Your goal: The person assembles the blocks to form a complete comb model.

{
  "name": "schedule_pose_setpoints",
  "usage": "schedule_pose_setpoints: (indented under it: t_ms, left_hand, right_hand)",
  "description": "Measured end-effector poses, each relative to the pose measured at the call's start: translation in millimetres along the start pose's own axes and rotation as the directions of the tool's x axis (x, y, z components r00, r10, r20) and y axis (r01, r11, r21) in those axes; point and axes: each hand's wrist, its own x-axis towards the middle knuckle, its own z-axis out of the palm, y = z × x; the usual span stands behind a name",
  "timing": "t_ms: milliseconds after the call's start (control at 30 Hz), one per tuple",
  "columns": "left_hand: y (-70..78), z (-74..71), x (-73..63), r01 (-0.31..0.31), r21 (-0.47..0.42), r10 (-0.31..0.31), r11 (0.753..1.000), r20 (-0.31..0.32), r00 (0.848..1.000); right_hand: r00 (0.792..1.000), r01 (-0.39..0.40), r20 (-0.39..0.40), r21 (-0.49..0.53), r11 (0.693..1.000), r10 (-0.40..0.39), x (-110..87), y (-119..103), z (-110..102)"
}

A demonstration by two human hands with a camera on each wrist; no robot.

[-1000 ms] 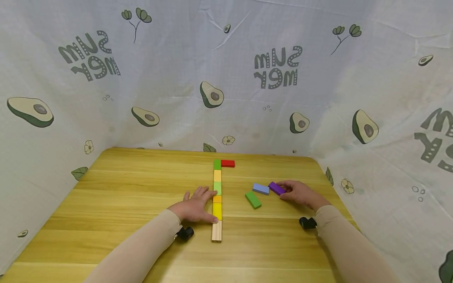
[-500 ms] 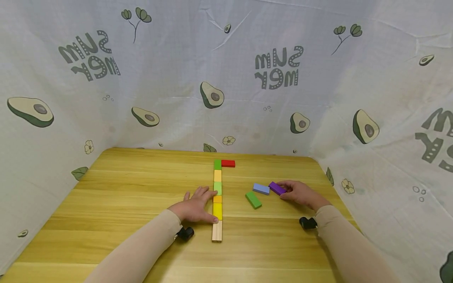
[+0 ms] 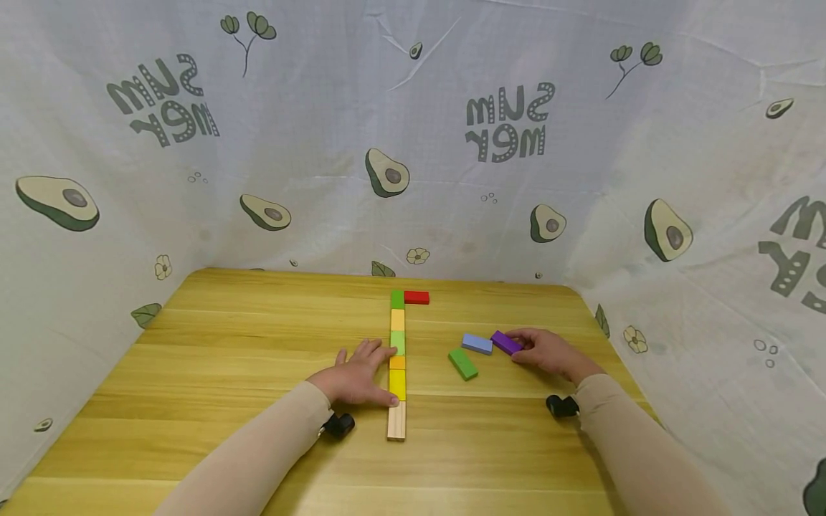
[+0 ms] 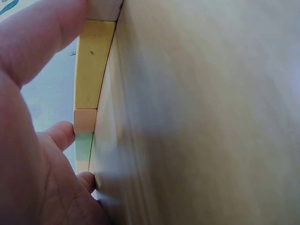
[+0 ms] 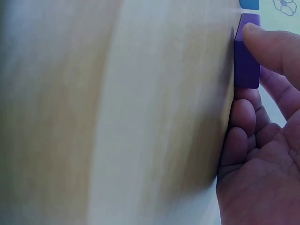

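Observation:
A straight row of coloured wooden blocks runs away from the viewer in the head view: a plain wood block (image 3: 396, 421), a yellow block (image 3: 397, 385), an orange one, a light green block (image 3: 397, 342), a pale orange block (image 3: 397, 319) and a green block (image 3: 397, 299). My left hand (image 3: 357, 378) lies beside it, fingers spread, with the thumb and a fingertip touching blocks. At the right, my right hand (image 3: 547, 353) pinches a purple block (image 5: 247, 58) between thumb and fingers, low at the tabletop. Its curled lower fingers show in the right wrist view.
A red block (image 3: 416, 297) lies crosswise at the far end of the row. Left of the purple block lie a light blue block (image 3: 477, 344) and a loose green block (image 3: 463, 364). Printed cloth (image 3: 452, 215) encloses the back and sides of the wooden table (image 3: 258, 308).

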Motion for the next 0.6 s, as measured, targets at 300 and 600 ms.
schedule_pose_setpoints:
  t_ms: [300,600]
  left_hand:
    - [1.0,-0.3,-0.4,-0.002,-0.001,0.002,1.000,0.006,1.000]
    - [1.4,-1.4,-1.6,-0.005,-0.013,0.005,1.000,0.009,1.000]
  right_hand:
    - [1.000,0.017,-0.001,0.002,1.000,-0.017,-0.9,0.2,-0.8]
    - [1.000,0.030,-0.004,0.002,1.000,-0.030,0.8,3.1,-0.7]
